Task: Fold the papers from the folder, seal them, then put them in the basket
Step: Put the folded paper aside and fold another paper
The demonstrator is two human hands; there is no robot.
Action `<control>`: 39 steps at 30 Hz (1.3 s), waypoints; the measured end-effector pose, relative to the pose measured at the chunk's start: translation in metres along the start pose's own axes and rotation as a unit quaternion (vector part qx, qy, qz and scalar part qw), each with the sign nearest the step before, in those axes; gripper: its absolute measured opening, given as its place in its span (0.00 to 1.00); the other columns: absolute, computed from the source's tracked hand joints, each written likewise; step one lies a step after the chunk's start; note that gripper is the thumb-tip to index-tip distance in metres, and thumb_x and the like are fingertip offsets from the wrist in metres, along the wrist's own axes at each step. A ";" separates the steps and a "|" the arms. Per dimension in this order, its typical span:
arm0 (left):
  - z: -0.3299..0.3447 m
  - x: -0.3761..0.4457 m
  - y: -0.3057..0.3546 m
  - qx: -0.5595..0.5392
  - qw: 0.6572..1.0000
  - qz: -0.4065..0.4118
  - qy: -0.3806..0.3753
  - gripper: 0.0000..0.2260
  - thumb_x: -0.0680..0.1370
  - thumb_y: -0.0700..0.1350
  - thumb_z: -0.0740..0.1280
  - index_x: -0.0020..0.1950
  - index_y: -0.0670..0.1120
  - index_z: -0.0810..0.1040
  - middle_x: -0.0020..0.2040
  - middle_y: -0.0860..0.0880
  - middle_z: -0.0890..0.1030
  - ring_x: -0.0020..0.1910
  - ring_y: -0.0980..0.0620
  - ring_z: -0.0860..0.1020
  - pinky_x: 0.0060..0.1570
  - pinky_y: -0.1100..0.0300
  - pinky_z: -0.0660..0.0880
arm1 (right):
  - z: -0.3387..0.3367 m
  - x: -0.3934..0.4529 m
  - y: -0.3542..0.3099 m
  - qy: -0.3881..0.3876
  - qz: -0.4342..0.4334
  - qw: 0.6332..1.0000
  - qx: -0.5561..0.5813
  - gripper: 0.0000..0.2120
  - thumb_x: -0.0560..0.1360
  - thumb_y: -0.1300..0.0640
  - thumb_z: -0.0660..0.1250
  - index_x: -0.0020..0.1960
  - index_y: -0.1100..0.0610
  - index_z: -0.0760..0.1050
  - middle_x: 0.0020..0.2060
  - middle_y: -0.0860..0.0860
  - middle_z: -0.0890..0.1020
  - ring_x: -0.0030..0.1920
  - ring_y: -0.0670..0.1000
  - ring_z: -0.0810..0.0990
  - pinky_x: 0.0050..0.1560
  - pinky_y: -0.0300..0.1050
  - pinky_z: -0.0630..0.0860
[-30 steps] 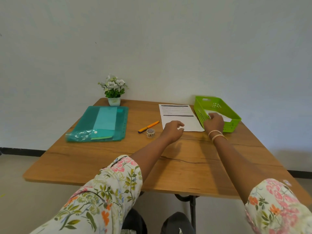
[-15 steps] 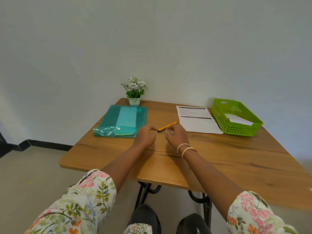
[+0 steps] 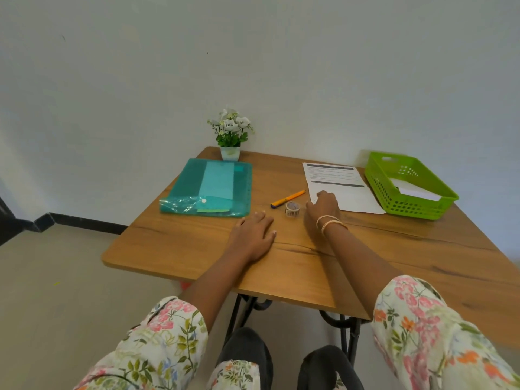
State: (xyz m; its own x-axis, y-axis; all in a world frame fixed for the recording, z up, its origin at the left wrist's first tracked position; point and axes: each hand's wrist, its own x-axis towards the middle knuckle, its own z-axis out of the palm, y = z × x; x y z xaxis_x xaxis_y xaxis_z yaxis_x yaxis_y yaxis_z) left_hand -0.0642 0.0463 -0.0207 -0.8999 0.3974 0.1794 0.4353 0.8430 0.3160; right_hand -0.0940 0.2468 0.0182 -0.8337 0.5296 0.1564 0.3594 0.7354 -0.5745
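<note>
Head view, left to right. Teal folder (image 3: 208, 188) lies flat at the table's (image 3: 281, 271) far left, snap flap towards the person, with paper visible through the plastic. Small potted plant (image 3: 231, 136) stands just behind it. Left hand (image 3: 253, 233) rests flat on bare wood just in front of the folder's near right corner, fingers straight, holding nothing. Orange pen (image 3: 287, 199) and a small tape roll (image 3: 292, 208) sit between the two hands. Right hand (image 3: 323, 211) reaches to the near left corner of the printed sheet (image 3: 337, 187); fingers bent over the paper's edge, but cannot tell whether they pinch it or only touch. Green basket (image 3: 409, 187) stands just beside the sheet's right edge and holds one folded white paper (image 3: 416, 190).

Risks, as judged:
- Dragging the sheet by one corner, with nothing on its far side, may skew or crease it and give a crooked fold.
- The wrist passes close to the tape roll; a sweep could knock it or set the pen rolling.
- The sheet's right edge lies near the basket wall and may catch there.
</note>
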 end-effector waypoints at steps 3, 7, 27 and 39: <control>0.001 0.004 -0.003 0.003 1.000 0.004 0.006 0.22 0.80 0.58 0.55 0.74 0.55 0.65 0.77 0.52 0.62 0.76 0.53 0.58 0.73 0.50 0.55 | 0.001 0.015 0.006 -0.043 0.039 0.998 -0.029 0.25 0.73 0.48 0.70 0.64 0.60 0.70 0.60 0.59 0.75 0.61 0.59 0.75 0.58 0.50 0.74; 0.004 0.010 0.000 0.011 0.999 0.008 0.031 0.20 0.80 0.56 0.56 0.72 0.55 0.68 0.75 0.51 0.66 0.74 0.51 0.62 0.71 0.50 0.59 | 0.008 0.026 0.014 -0.044 0.038 0.995 -0.082 0.21 0.74 0.46 0.67 0.60 0.59 0.74 0.56 0.58 0.78 0.57 0.58 0.77 0.55 0.51 0.76; 0.007 0.048 0.020 0.073 0.989 0.131 -0.008 0.22 0.81 0.57 0.53 0.75 0.55 0.63 0.74 0.55 0.66 0.70 0.52 0.65 0.61 0.51 0.63 | 0.004 0.000 0.055 0.149 -0.028 0.988 -0.032 0.09 0.78 0.58 0.60 0.48 0.60 0.79 0.42 0.57 0.83 0.43 0.57 0.81 0.38 0.44 0.73; 0.009 0.034 0.012 -0.173 0.984 0.011 0.042 0.15 0.80 0.50 0.61 0.65 0.52 0.77 0.63 0.49 0.79 0.61 0.48 0.75 0.60 0.53 0.72 | -0.032 -0.041 0.085 0.163 -0.172 0.941 0.242 0.08 0.72 0.69 0.64 0.45 0.59 0.78 0.39 0.51 0.81 0.40 0.49 0.78 0.41 0.41 0.73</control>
State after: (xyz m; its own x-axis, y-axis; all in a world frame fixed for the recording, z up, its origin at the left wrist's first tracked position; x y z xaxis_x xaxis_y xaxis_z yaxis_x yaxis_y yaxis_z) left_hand -0.0892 0.0736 -0.0195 -0.8907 0.3709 0.2628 0.4514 0.6547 0.6063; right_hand -0.0156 0.3010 -0.0114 -0.6646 0.4553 0.5924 -0.2060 0.6505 -0.7310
